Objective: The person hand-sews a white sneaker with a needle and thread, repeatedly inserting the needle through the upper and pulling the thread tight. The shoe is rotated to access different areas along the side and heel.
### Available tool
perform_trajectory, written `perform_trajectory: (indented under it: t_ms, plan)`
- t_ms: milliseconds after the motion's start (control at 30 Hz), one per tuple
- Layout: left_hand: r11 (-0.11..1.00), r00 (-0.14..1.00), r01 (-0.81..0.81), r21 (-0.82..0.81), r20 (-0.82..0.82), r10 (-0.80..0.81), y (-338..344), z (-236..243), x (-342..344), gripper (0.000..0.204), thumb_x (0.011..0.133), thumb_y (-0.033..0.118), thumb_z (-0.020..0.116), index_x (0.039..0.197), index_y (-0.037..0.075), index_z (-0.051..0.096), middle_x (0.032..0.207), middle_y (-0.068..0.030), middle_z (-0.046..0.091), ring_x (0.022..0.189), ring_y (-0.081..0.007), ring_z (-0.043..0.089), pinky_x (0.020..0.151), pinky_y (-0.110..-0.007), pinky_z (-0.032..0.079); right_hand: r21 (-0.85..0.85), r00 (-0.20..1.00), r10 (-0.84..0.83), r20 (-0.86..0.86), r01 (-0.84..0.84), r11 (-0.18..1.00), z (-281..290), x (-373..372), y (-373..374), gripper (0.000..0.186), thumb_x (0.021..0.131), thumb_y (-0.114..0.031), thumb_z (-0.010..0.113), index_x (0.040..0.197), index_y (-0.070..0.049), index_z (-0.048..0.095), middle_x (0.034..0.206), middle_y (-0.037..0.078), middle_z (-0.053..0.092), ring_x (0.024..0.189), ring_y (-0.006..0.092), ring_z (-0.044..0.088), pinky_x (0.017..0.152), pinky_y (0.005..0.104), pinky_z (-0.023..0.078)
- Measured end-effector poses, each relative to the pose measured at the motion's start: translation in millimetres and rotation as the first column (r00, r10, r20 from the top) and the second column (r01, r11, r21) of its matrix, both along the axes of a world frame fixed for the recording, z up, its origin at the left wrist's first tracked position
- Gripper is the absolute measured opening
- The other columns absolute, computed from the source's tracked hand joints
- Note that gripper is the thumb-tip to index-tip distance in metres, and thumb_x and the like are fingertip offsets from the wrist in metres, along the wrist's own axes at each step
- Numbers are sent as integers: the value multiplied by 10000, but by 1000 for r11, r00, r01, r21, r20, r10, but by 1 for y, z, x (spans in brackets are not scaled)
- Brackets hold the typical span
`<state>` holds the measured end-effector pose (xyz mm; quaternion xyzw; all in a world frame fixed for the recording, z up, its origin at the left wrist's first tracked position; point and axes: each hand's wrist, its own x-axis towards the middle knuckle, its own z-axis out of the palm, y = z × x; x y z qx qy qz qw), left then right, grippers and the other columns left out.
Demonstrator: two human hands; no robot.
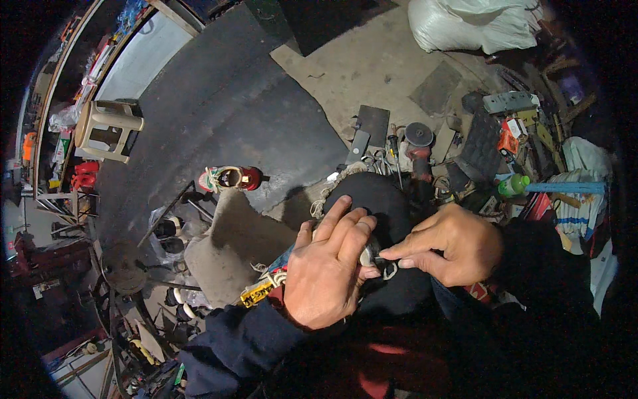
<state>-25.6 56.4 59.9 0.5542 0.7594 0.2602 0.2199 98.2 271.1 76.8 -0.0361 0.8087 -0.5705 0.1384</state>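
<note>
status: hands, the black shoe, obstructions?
Left hand flat on black shoe. Right hand pinching at its edge, tool unclear. Nothing blocking; clutter beyond.

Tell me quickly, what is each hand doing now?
Left hand: open, fingers flat on the black shoe.
Right hand: fingers pinched on something small at the shoe; cannot tell what.

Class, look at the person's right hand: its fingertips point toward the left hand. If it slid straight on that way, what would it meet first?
Probably the left hand: the right hand pinches pale thread beside it, over the black shoe, though depth is unclear.
</note>
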Motion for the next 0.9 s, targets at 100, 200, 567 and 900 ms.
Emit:
perform_trajectory:
  t_ms: [100, 200, 567, 900]
  plan:
    - [1000, 1000, 1, 4, -22, -1, 1, -1, 1, 647, 817, 266, 755, 1376, 52, 509, 1390, -156, 549, 1409, -389, 439, 955, -623, 436, 31, 999, -33, 34, 32, 999, 0, -4, -4, 131, 869, -39, 692, 986, -35, 752, 855, 200, 727, 792, 359, 728, 705, 407, 565]
    - [1000, 998, 10, 9, -67, -9, 0, -1, 0, 616, 895, 440, 670, 1336, 38, 514, 1347, -182, 580, 1376, -442, 473, 1015, -569, 449, 60, 994, -112, -6, 112, 992, -1, -5, -11, 79, 850, -55, 721, 923, -28, 735, 835, 194, 722, 773, 363, 721, 688, 404, 557]
    - [935, 955, -259, 242, 210, 210, -51, 18, 4, 512, 859, 217, 743, 1285, -21, 589, 1354, -248, 604, 1274, -422, 572, 1122, -498, 386, -94, 992, -101, 80, 109, 990, -12, 21, 3, 191, 902, -61, 739, 1086, -20, 771, 824, 108, 748, 676, 156, 693, 641, 297, 526]
    - [60, 201, -930, 363, 365, 909, -414, -49, -33, 443, 1075, 326, 513, 765, 21, 598, 637, -52, 609, 582, -117, 580, 541, -282, 463, 15, 990, -124, 70, 123, 992, 1, 27, -8, 206, 940, -145, 726, 1119, -53, 771, 847, 72, 755, 699, 92, 649, 677, 270, 516]
